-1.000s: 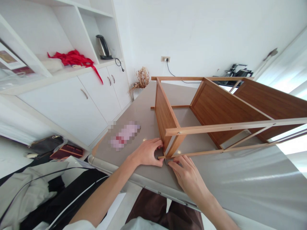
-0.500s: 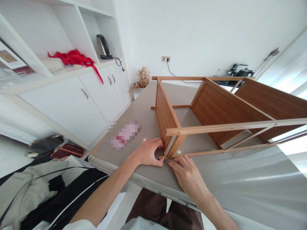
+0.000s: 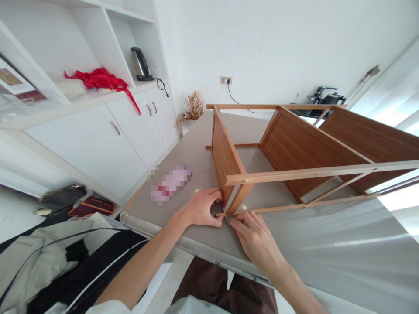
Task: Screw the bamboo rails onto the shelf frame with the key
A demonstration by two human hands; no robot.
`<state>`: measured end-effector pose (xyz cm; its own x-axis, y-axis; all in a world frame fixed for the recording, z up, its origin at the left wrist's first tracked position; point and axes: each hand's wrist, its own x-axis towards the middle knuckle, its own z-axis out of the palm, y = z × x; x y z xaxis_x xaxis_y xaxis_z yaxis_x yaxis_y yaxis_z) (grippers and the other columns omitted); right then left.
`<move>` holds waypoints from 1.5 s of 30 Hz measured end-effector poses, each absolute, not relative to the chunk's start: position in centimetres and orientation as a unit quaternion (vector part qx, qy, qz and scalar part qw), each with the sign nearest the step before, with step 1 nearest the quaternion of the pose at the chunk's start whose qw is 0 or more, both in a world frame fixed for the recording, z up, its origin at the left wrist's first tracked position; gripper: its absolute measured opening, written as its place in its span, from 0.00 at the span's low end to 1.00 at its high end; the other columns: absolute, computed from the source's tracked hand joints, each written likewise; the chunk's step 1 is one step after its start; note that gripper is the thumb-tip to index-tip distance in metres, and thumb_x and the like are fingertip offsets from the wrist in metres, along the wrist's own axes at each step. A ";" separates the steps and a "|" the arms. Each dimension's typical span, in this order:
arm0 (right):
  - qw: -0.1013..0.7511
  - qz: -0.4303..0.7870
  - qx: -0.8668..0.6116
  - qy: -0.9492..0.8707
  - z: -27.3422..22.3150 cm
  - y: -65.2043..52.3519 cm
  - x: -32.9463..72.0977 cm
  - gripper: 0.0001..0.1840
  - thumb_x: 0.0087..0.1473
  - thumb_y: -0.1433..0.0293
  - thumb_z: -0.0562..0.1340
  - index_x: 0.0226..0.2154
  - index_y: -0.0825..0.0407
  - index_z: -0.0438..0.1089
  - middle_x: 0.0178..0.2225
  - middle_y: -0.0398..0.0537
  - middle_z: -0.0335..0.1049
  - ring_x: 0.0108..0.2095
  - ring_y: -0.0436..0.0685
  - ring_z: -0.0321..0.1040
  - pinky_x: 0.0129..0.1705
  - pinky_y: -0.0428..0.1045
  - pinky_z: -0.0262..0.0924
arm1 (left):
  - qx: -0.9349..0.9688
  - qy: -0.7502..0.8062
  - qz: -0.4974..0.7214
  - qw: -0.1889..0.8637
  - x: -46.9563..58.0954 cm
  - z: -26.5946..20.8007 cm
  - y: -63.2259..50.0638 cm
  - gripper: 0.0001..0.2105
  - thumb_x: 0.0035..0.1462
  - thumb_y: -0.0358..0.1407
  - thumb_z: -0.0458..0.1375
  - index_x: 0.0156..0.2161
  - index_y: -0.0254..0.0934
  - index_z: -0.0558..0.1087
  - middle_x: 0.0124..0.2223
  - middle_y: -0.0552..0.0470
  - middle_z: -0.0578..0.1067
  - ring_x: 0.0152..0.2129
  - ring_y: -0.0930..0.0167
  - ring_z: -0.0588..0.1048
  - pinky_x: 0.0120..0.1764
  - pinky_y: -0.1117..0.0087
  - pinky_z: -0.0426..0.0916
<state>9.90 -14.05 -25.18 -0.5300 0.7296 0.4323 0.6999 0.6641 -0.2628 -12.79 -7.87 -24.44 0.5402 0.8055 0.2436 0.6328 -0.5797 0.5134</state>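
Observation:
A wooden shelf unit (image 3: 266, 175) lies on its side on the grey table (image 3: 196, 163). At its near lower corner, my left hand (image 3: 203, 209) is closed around the end of the frame, thumb in front and fingers behind. Right beside it, my right hand (image 3: 253, 233) pinches a small grey metal piece (image 3: 228, 220) against the lower rail at the joint. Its exact kind is too small to tell, and my fingers cover part of it. A screw head shows on the upper rail (image 3: 291, 174) above.
A blurred pink packet (image 3: 170, 185) lies on the table to the left. White cabinets (image 3: 98, 144) with a kettle (image 3: 140, 64) and red ribbon (image 3: 100, 79) stand beyond. Dried plants (image 3: 193, 108) are behind the table, and clothes (image 3: 39, 257) and bags (image 3: 63, 197) are at lower left.
Almost nothing differs. Both hands keep their places at the shelf corner, and the view shifts very slightly.

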 end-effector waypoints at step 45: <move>0.284 0.051 -0.397 -0.872 -25.2 -14.0 9.9 0.11 0.64 0.77 0.57 0.40 0.52 0.74 0.36 0.50 0.67 0.38 0.57 0.61 0.41 0.52 0.59 | 0.858 0.417 0.236 0.184 -12.8 -24.5 -7.9 0.16 0.42 0.38 0.63 0.37 0.41 0.64 0.35 0.54 0.71 0.31 0.68 0.70 0.34 0.68 0.65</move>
<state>9.93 -13.96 -25.23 -0.5246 0.7199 0.4544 0.6626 0.6804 -0.3130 -12.82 -7.87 -24.52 0.5407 0.8026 0.2519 0.6285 -0.5845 0.5132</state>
